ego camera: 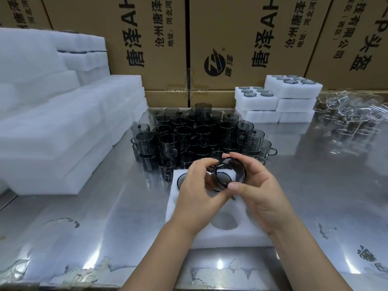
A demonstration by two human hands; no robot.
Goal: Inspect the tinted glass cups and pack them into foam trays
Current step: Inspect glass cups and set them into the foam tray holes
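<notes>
steel table, shiny and scuffed, runs under everything; cardboard boxes with printed lettering wall off the back. on our left a tall heap of white foam blocks takes up that whole side. far right, a loose pile of clear glassware, too glary to count.

behind our hands stands a crowd of dark tinted cups, stacked and bunched, well over twenty, exact count not possible. it sits right against the far edge of the foam tray we work over.

that tray lies flat in front of us. one round pocket near its front edge is empty; one cup sits in a pocket at the far left corner, half hidden by our left hand. our arms cover the other pockets.

back right, packed trays in two stacks of three, six in all. the two top trays show cup rims, about four and five.

we hold one tinted cup above the tray, tipped with its mouth toward us. left hand fingers curl around its left side; right hand pinches it, thumb at the lower rim, fingers over the top.
</notes>
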